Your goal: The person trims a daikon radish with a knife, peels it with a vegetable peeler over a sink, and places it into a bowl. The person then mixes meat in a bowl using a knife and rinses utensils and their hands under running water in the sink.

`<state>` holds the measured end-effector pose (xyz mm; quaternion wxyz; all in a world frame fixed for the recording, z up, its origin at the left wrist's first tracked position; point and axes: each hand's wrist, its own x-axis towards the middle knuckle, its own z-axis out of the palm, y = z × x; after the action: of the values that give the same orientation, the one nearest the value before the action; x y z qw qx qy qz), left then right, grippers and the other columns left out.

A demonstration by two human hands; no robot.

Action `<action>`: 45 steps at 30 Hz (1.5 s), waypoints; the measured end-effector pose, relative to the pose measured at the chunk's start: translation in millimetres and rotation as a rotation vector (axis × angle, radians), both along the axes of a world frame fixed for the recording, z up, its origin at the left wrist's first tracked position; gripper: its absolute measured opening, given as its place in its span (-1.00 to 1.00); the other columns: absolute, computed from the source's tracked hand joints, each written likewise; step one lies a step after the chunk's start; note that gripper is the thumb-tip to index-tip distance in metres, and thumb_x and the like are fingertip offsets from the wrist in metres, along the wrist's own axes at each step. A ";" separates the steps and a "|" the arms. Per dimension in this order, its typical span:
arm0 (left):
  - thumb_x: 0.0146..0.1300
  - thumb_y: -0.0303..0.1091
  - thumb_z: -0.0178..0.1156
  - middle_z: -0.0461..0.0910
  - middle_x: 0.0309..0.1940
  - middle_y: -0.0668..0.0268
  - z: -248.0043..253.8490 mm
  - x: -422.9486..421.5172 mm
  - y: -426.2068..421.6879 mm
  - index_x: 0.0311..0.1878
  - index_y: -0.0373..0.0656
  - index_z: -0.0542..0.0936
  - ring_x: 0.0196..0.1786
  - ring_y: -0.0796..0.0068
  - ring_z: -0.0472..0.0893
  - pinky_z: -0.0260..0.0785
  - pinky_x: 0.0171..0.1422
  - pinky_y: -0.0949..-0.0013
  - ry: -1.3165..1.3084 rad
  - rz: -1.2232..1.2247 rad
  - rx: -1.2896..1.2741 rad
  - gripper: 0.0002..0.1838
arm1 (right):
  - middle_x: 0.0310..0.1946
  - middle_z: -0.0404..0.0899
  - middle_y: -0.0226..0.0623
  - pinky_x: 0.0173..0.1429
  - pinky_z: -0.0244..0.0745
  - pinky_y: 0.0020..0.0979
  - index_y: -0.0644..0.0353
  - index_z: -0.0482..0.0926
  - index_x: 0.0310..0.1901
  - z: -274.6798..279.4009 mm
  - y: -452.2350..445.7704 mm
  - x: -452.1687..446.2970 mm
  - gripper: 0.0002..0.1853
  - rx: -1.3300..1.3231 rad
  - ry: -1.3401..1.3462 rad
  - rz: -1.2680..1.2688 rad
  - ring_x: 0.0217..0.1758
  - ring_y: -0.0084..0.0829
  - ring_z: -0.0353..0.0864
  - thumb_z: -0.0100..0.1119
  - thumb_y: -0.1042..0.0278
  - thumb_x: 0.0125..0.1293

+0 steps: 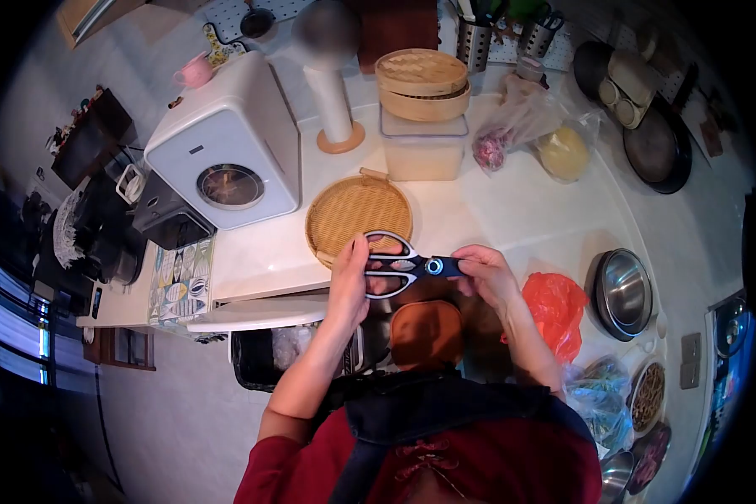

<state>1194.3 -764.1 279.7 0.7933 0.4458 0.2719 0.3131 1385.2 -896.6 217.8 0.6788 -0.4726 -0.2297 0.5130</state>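
The left hand (352, 281) grips the looped handles of the scissors (401, 267), while the right hand (485, 273) pinches their dark blade end between thumb and fingers. The scissors lie level above the edge of the surface (265, 267), near the woven tray (359, 214).

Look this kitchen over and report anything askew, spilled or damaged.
The steamer lid looks askew: it sits off-centre over its base, with a dark gap showing. The bin stands partly out from under the counter. I see no spill, and the scissors show no damage.
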 end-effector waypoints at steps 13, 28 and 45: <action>0.33 -0.04 -0.09 0.62 -0.39 0.17 57.2 78.3 45.5 -0.30 -0.19 0.45 -0.54 0.59 0.58 0.13 -0.67 0.69 0.028 -0.394 0.358 -0.62 | -0.55 0.55 -0.16 -0.61 0.26 -0.62 0.35 0.47 -0.11 12.4 4.7 4.9 -0.78 0.174 -0.096 -0.175 -0.70 -0.56 0.38 -0.02 0.55 0.21; -0.05 -0.04 0.28 0.10 0.29 0.01 -192.9 191.8 33.5 0.27 -0.04 0.22 0.36 0.06 0.07 -0.09 0.35 -0.07 0.430 -0.619 1.555 -0.20 | -0.27 0.56 -0.17 -0.12 0.49 -0.39 0.27 0.33 -0.05 107.3 95.3 215.8 -0.73 0.357 -0.278 -0.454 -0.25 -0.41 0.57 0.04 0.54 0.22; -0.25 -0.07 0.32 -0.02 0.38 0.41 -201.0 231.7 92.7 0.31 0.20 0.17 0.44 0.26 -0.09 -0.24 0.38 -0.18 0.504 -1.122 1.650 -0.07 | -0.39 0.49 -0.36 -0.35 0.57 -0.51 0.43 0.53 -0.28 227.0 259.3 606.3 -0.77 0.496 -0.678 -1.106 -0.41 -0.57 0.46 0.20 0.37 0.18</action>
<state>1426.0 -671.4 78.7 0.1920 0.9675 -0.1167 -0.1160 1991.5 -637.3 444.7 0.8193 -0.4853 -0.2649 -0.1520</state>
